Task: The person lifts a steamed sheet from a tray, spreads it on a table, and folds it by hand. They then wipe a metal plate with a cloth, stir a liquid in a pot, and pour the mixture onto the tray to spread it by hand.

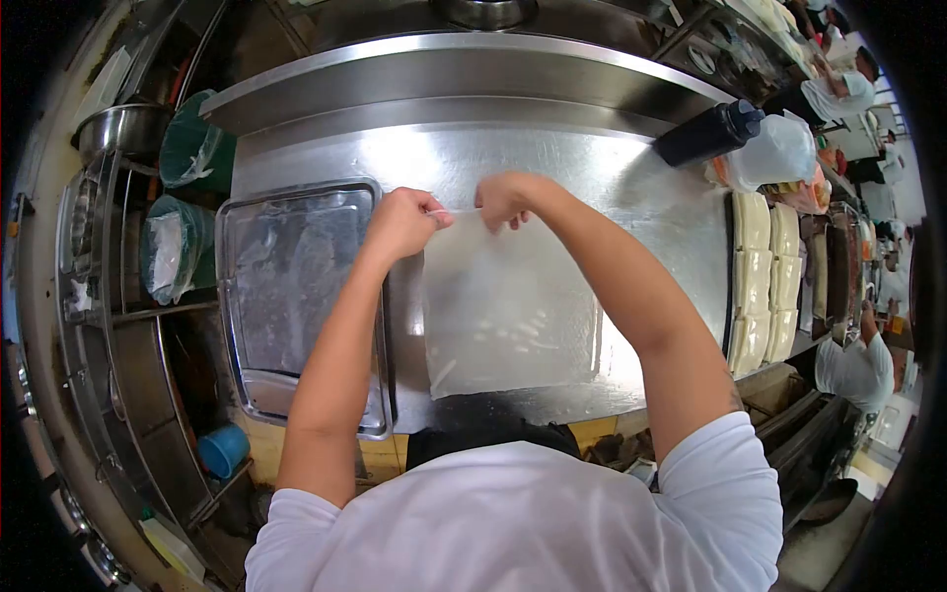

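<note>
A translucent sheet or bag (508,296) lies on the steel table (641,187), with several small pale pieces showing in its lower half. My left hand (404,225) pinches its upper left corner, fingertips pressed together. Just to the right, my right hand (505,200) is at the top edge of the sheet, fingers bent downward and smeared by motion, so its hold cannot be made out. Left of the sheet rests a clear-looking rectangular tray (296,286), partly behind my left forearm.
A dark bottle (705,135) lies near a whitish plastic container (774,153) at the back right. Wrapped pale blocks (752,281) line the right end. Green bins (182,247) and a blue bucket (224,452) are at left. Other people (856,370) are at far right.
</note>
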`<action>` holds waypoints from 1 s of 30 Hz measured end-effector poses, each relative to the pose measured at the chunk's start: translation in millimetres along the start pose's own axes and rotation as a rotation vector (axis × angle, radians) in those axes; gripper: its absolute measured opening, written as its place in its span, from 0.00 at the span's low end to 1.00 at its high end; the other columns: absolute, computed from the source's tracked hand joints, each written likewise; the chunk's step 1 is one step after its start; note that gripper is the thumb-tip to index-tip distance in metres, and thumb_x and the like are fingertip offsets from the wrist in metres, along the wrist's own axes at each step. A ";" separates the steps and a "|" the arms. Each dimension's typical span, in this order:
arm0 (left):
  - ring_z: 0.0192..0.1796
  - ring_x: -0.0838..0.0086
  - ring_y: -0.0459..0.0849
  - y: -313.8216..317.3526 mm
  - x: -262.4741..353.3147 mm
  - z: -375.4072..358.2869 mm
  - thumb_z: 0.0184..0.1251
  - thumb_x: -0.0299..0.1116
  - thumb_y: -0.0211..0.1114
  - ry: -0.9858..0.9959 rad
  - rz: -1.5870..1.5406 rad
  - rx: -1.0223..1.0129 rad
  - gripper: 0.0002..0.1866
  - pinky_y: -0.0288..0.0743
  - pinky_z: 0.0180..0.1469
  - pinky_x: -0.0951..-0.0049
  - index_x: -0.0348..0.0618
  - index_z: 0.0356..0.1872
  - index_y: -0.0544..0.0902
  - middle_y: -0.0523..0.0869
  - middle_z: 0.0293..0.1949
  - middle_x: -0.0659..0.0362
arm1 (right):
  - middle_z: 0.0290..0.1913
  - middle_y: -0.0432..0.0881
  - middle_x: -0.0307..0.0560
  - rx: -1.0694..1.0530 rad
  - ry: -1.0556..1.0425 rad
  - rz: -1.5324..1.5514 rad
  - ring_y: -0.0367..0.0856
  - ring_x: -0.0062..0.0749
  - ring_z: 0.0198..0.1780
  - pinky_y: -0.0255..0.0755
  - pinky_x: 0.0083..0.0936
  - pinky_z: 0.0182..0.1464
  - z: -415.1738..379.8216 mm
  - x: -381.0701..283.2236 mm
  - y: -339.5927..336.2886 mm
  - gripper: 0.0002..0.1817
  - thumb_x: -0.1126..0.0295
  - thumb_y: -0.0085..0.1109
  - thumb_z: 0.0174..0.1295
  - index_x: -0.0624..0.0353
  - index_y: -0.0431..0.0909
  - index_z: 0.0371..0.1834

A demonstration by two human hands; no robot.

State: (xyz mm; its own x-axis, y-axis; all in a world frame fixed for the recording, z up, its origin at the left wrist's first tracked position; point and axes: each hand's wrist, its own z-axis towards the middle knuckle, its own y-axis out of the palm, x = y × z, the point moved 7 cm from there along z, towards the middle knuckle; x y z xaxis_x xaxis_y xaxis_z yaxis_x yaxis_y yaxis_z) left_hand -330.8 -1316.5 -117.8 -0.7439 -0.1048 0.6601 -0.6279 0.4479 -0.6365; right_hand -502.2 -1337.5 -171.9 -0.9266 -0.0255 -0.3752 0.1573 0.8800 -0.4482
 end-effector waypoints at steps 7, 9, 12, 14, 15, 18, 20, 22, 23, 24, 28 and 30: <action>0.30 0.75 0.82 -1.6 -11.1 17.0 0.58 0.42 0.80 0.032 -0.022 0.009 0.15 0.76 0.37 0.69 0.40 0.36 0.91 0.88 0.27 0.58 | 0.37 0.89 0.53 -0.039 0.182 -0.193 0.88 0.43 0.36 0.81 0.40 0.37 -56.7 82.0 -10.4 0.15 0.71 0.68 0.52 0.58 0.88 0.45; 0.30 0.76 0.81 8.7 -20.3 27.0 0.59 0.42 0.80 0.016 -0.070 -0.055 0.15 0.75 0.37 0.70 0.39 0.35 0.91 0.88 0.27 0.59 | 0.39 0.89 0.54 0.013 0.147 -0.277 0.87 0.46 0.41 0.81 0.42 0.42 -61.8 113.0 -3.2 0.14 0.71 0.68 0.52 0.57 0.88 0.44; 0.31 0.77 0.79 20.8 -26.0 36.7 0.59 0.42 0.80 -0.009 -0.081 -0.136 0.15 0.74 0.37 0.71 0.39 0.34 0.90 0.87 0.27 0.61 | 0.39 0.89 0.55 0.263 0.111 -0.347 0.88 0.50 0.44 0.81 0.42 0.45 -77.7 135.8 0.4 0.13 0.71 0.66 0.51 0.58 0.89 0.41; 0.31 0.77 0.79 27.6 -28.8 40.6 0.59 0.42 0.80 -0.017 -0.082 -0.165 0.16 0.74 0.37 0.71 0.39 0.34 0.89 0.86 0.27 0.62 | 0.39 0.89 0.55 0.463 0.031 -0.340 0.87 0.52 0.45 0.80 0.42 0.46 -89.1 144.0 1.0 0.11 0.72 0.63 0.52 0.58 0.88 0.38; 0.31 0.77 0.78 29.9 -29.7 41.9 0.59 0.42 0.80 -0.016 -0.090 -0.168 0.16 0.74 0.37 0.71 0.39 0.34 0.89 0.86 0.27 0.62 | 0.39 0.89 0.56 0.553 -0.041 -0.321 0.87 0.53 0.45 0.80 0.43 0.47 -93.8 144.7 2.7 0.10 0.72 0.61 0.53 0.57 0.88 0.37; 0.31 0.77 0.78 33.8 -31.2 42.9 0.60 0.42 0.80 -0.009 -0.098 -0.157 0.16 0.73 0.36 0.71 0.38 0.34 0.89 0.86 0.27 0.63 | 0.39 0.88 0.56 0.591 -0.037 -0.209 0.86 0.53 0.44 0.79 0.44 0.47 -101.5 154.9 7.9 0.07 0.72 0.59 0.55 0.57 0.87 0.33; 0.30 0.78 0.78 32.9 -30.6 39.9 0.60 0.41 0.80 0.006 -0.099 -0.126 0.15 0.73 0.35 0.71 0.38 0.34 0.89 0.85 0.27 0.63 | 0.38 0.88 0.56 0.581 0.009 -0.117 0.86 0.54 0.43 0.79 0.45 0.47 -112.4 151.9 8.6 0.06 0.73 0.60 0.55 0.57 0.86 0.31; 0.30 0.79 0.77 31.8 -33.5 36.6 0.62 0.40 0.79 0.027 -0.102 -0.081 0.14 0.72 0.35 0.72 0.39 0.34 0.89 0.85 0.27 0.63 | 0.38 0.88 0.56 0.611 0.027 -0.028 0.86 0.54 0.43 0.79 0.45 0.47 -124.2 150.0 11.5 0.05 0.73 0.61 0.56 0.56 0.87 0.31; 0.30 0.79 0.78 32.0 -35.4 35.0 0.62 0.39 0.79 0.031 -0.109 -0.084 0.13 0.73 0.35 0.72 0.38 0.34 0.89 0.85 0.26 0.63 | 0.37 0.88 0.56 0.646 0.019 -0.016 0.86 0.54 0.42 0.79 0.45 0.46 -129.2 149.7 12.7 0.05 0.73 0.61 0.56 0.57 0.86 0.31; 0.30 0.79 0.78 30.6 -35.1 32.1 0.63 0.38 0.78 0.036 -0.117 -0.086 0.13 0.73 0.35 0.72 0.38 0.34 0.89 0.85 0.26 0.64 | 0.36 0.88 0.56 0.681 0.010 -0.006 0.86 0.54 0.42 0.79 0.45 0.46 -133.5 149.3 13.6 0.04 0.72 0.62 0.56 0.57 0.86 0.31; 0.30 0.80 0.79 18.7 -29.4 12.7 0.64 0.37 0.77 0.057 -0.129 -0.057 0.12 0.73 0.35 0.73 0.37 0.35 0.90 0.86 0.26 0.64 | 0.34 0.87 0.57 0.820 -0.015 0.016 0.86 0.56 0.39 0.79 0.46 0.45 -157.1 145.0 17.6 0.04 0.71 0.64 0.56 0.60 0.86 0.30; 0.29 0.79 0.80 6.9 -20.3 -5.1 0.64 0.37 0.77 0.094 -0.100 -0.007 0.12 0.74 0.34 0.74 0.37 0.36 0.90 0.87 0.26 0.62 | 0.34 0.87 0.58 0.865 -0.001 0.052 0.86 0.56 0.38 0.79 0.45 0.44 -171.2 142.3 24.1 0.05 0.71 0.65 0.56 0.60 0.87 0.31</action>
State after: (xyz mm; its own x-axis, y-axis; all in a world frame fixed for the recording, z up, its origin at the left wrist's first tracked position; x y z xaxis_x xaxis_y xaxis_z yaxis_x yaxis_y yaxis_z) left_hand -318.9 -1306.8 -133.6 -0.6531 -0.0660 0.7544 -0.6956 0.4459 -0.5632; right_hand -688.7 -1238.6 -97.1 -0.9107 0.0043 -0.4130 0.4047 0.2097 -0.8901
